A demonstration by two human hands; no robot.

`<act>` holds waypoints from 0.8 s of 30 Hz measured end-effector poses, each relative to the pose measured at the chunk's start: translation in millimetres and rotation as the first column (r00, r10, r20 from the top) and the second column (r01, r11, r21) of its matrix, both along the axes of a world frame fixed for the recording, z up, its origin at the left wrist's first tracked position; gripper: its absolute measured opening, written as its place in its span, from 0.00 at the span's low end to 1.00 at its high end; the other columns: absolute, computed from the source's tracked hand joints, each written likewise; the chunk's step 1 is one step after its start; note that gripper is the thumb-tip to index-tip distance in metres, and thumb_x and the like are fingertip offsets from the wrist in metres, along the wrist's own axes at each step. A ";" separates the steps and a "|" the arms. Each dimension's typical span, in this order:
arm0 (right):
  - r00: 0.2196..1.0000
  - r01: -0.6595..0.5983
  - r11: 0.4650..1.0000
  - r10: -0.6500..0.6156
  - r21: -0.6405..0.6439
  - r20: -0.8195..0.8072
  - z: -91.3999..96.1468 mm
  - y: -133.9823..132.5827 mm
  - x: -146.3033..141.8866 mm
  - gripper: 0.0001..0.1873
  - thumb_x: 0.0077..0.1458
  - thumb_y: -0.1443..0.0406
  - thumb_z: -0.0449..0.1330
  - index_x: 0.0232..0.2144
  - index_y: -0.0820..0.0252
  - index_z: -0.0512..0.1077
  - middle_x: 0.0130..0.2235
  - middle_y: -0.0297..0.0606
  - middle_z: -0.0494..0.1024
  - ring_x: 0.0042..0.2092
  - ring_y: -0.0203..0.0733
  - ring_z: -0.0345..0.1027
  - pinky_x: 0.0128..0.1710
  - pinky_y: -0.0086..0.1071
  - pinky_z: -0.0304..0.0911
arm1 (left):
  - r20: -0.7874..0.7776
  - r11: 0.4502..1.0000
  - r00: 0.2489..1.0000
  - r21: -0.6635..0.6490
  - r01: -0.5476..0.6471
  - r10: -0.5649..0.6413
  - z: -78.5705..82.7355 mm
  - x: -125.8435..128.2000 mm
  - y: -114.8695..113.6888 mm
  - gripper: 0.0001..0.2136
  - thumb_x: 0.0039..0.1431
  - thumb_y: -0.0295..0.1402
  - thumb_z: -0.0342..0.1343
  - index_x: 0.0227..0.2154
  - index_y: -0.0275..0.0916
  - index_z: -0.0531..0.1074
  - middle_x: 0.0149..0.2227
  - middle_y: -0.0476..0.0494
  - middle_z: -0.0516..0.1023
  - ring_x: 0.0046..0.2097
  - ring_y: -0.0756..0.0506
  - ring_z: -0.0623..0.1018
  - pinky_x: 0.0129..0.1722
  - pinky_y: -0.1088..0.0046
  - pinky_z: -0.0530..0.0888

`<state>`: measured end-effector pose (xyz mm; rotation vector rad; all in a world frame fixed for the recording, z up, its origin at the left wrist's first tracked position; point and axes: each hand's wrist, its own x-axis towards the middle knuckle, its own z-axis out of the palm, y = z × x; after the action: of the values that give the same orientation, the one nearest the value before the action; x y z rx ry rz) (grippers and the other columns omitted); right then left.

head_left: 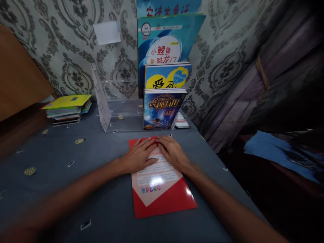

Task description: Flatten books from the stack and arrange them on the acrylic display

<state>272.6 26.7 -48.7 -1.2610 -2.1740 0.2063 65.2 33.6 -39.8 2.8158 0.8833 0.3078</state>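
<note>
A red book [165,203] with a pale pink panel of print lies flat on the blue-grey cloth in front of me. Its glossy cover catches a bright reflection. My left hand [140,156] rests flat on the book's upper left part, fingers stretched out. Across the upper right part lies my right hand [172,152], fingers extended toward the left fingertips. The fingertips of both hands come close together near the book's far edge. Neither hand grips anything; the palms cover part of the cover's print.
Behind the book stands a clear stepped acrylic rack [124,116], with upright books [162,111] on its right side. A stack of books [68,106] topped in yellow lies at the back left. Right of the table's edge hang curtains [243,84] near a blue cloth [275,152].
</note>
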 end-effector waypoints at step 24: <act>0.970 0.197 0.979 -0.186 -0.058 0.157 2.9 5.7 17.5 0.19 0.62 0.69 0.50 0.51 0.63 0.74 0.52 0.48 0.79 0.54 0.52 0.71 0.54 0.47 0.64 | 0.067 0.989 0.992 0.096 -0.113 0.107 2.4 4.0 -3.3 0.18 0.71 0.36 0.42 0.57 0.38 0.68 0.61 0.40 0.71 0.64 0.42 0.67 0.65 0.56 0.61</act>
<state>290.1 32.4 -45.8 -1.5646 -2.1690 0.1155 69.2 30.2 -37.4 2.8349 1.0401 0.4635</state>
